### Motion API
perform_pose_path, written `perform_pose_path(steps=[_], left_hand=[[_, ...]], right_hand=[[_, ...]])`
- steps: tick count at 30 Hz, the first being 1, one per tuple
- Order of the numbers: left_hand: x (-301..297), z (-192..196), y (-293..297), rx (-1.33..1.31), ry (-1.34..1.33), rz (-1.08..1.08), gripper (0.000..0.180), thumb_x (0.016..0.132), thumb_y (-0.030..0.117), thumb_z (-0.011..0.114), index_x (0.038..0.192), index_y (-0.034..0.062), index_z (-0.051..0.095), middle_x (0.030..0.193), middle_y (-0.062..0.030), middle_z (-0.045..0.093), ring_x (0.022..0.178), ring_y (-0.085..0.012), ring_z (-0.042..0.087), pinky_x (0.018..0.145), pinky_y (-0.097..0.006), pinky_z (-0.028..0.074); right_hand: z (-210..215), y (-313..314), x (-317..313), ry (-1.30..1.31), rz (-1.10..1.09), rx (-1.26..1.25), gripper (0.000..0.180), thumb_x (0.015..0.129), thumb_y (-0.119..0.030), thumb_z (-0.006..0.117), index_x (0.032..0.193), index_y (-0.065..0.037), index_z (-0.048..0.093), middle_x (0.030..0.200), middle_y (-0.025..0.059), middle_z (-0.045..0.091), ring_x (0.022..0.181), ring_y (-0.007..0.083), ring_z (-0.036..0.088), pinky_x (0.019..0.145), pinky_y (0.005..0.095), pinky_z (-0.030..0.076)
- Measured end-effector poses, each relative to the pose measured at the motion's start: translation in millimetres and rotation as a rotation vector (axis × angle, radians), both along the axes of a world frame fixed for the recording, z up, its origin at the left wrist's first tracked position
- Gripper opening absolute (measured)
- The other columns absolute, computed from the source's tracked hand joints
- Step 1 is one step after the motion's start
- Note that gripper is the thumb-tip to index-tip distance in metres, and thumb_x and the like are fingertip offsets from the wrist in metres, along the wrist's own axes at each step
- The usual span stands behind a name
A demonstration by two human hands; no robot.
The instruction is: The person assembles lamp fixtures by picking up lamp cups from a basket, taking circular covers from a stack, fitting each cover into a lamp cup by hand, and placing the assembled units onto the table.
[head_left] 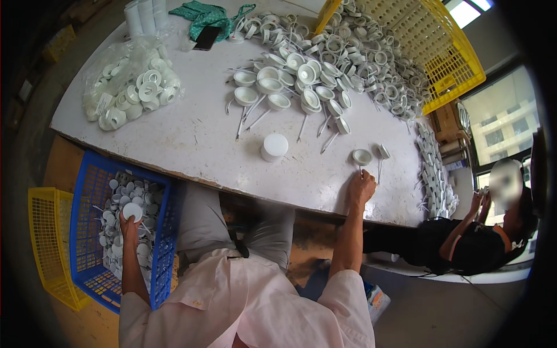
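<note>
White cup-shaped fitting (362,156) sits, in the head view, toward the right of the tabletop (203,142), its thin lead pinched in the right hand (362,186). The left hand (129,224) grips a white disc (132,212) over a blue crate (87,238) of similar pieces. A second wired fitting (383,152) lies just beside the first.

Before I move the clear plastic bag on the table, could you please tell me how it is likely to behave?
The clear plastic bag will probably sag and flop, as its film looks thin and wrinkled. The white round pieces inside seem loosely heaped, so they would likely shift as it lifts.
</note>
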State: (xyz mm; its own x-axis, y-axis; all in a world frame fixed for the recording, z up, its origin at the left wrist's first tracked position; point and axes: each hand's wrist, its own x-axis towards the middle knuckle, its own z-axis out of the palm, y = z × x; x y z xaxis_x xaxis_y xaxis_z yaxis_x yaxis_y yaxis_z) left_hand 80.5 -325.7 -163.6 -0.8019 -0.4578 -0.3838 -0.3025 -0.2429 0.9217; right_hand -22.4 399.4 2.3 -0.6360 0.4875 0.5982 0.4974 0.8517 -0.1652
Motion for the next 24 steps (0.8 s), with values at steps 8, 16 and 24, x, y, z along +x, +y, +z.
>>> perform_pose_path(steps=[8, 16, 24], left_hand=[[25, -63, -51, -0.238, -0.458, -0.012, 0.047, 0.091, 0.022, 0.059, 0.132, 0.0032, 0.047, 0.123, -0.0155, 0.056, 0.104, -0.0279, 0.061, 0.078, -0.035, 0.054], [-55, 156, 256, 0.240, 0.298, -0.714, 0.044, 0.081, 0.005, 0.071, 0.120, -0.0037, 0.053, 0.123, -0.0175, 0.057, 0.109, -0.0245, 0.058, 0.080, -0.028, 0.052], [-82, 198, 303, -0.045, 0.506, -0.664, 0.078, 0.065, 0.013, 0.084, 0.129, -0.0015, 0.042, 0.120, -0.0128, 0.055, 0.113, -0.0185, 0.053, 0.093, -0.032, 0.045]], right_hand=[[-17, -26, 15, 0.166, 0.167, -0.652, 0.021, 0.087, -0.019, 0.061, 0.092, 0.001, 0.063, 0.083, 0.0092, 0.062, 0.073, 0.0200, 0.057, 0.070, 0.0322, 0.047], [5, -199, 46, 0.184, 0.725, -1.042, 0.006, 0.089, -0.007, 0.060, 0.088, -0.001, 0.058, 0.077, 0.0007, 0.055, 0.069, 0.0068, 0.047, 0.065, 0.0207, 0.040], [19, -268, 59, 0.013, 1.151, -0.985, 0.011, 0.086, -0.005, 0.065, 0.092, -0.003, 0.057, 0.078, -0.0021, 0.053, 0.069, 0.0054, 0.047, 0.067, 0.0193, 0.040]])
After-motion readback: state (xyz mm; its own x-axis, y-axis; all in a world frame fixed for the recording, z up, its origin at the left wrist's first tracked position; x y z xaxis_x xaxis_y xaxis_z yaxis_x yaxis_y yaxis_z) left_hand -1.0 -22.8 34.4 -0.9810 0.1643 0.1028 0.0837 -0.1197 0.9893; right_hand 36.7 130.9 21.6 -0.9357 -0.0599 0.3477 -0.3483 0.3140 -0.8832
